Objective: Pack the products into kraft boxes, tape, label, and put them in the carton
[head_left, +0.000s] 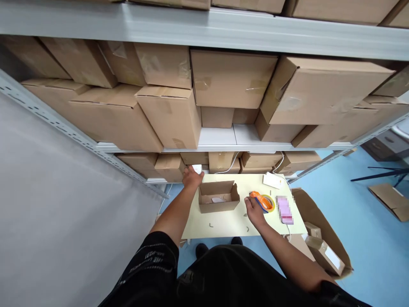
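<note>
My left hand [192, 176] is at the far left corner of the small table, its fingers and thumb closed round a small white box-like item [197, 169]. In front of it stands a small open cardboard box [219, 207] with white paper and scraps inside. To the right of that box, my right hand [254, 212] hangs over the table with its fingers curled together. Whatever those fingers may hold is hidden. Right beside its fingertips lies an orange and blue tape dispenser [260, 198] with a yellow-rimmed roll.
The pale yellow table [223, 226] carries a pixelated pink item [284, 209], a white box [272, 181] with a cable, and small scraps. Shelves [217, 136] full of cardboard boxes rise behind it. A large open carton [338, 251] with smaller boxes stands at right; a grey wall is left.
</note>
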A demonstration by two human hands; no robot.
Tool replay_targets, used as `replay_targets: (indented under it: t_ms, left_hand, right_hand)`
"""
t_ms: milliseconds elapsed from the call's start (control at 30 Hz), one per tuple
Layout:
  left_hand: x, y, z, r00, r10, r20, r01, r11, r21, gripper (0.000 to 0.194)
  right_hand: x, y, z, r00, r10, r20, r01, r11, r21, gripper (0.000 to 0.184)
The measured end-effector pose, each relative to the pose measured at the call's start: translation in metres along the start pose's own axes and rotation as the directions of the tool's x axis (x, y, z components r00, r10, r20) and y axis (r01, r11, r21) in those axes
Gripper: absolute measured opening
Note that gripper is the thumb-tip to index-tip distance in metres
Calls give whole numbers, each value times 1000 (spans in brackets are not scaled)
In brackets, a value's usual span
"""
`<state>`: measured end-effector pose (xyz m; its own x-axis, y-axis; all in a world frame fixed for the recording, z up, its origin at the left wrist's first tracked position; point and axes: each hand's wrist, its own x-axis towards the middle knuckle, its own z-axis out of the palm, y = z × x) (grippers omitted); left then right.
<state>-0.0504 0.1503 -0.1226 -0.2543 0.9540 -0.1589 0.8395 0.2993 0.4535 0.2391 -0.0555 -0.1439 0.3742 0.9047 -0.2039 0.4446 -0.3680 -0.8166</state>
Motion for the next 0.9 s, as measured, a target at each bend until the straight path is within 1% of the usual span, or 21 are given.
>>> replay_targets:
  t_ms: [67,133,200,267,367,433,533,600,667,733,800,833,900]
  left_hand:
    - [7,5,5,1000,-12,18,11,998,59,72]
    - [12,7,8,1000,-10,14,9,996,92,69]
    - [17,7,7,1000,-12,8,11,994,106,65]
    - [21,6,2,1000,-22,18,20,995,99,62]
    - [25,1,-15,999,-46,8,46,998,48,61]
    - [25,-5,-31,997,-64,-42,63,998,-23,61]
    - [19,-16,-64,984,-100,-148,74,982,-173,58]
    - [11,-22,-86,965,-135,-224,71,960,-272,53]
    - [-4,-27,-102,946,-174,-273,61,924,-377,48]
    - [-24,-27,-109,946,-197,-256,38,855,-517,44]
    - [-49,-22,-104,970,-178,-168,16,733,-681,39]
    - [-61,-18,-97,985,-131,-112,7,675,-738,39]
    - [-85,-9,-79,996,-84,-1,50,602,-797,38]
  right_hand:
    - [-1,6,-9,1000,-3,-11,3,1000,27,51]
    - [-3,11,-17,1000,15,-4,-15,999,45,50]
    - [-4,12,-25,999,36,9,-37,998,51,48]
    - [-5,12,-30,999,49,12,-49,997,56,48]
    - [-5,11,-31,999,39,11,-40,997,66,46]
    - [-4,11,-29,1000,22,10,-23,998,64,46]
    - [0,5,-24,1000,-19,6,18,998,68,46]
    - [4,-7,-20,998,-60,9,59,995,86,44]
    - [8,-24,-16,995,-93,17,91,989,114,42]
    - [13,-45,-9,993,-111,33,104,982,156,41]
    - [19,-65,-1,989,-129,68,112,971,213,44]
    - [22,-73,4,986,-139,95,113,963,243,46]
    - [28,-83,12,977,-160,144,114,952,285,47]
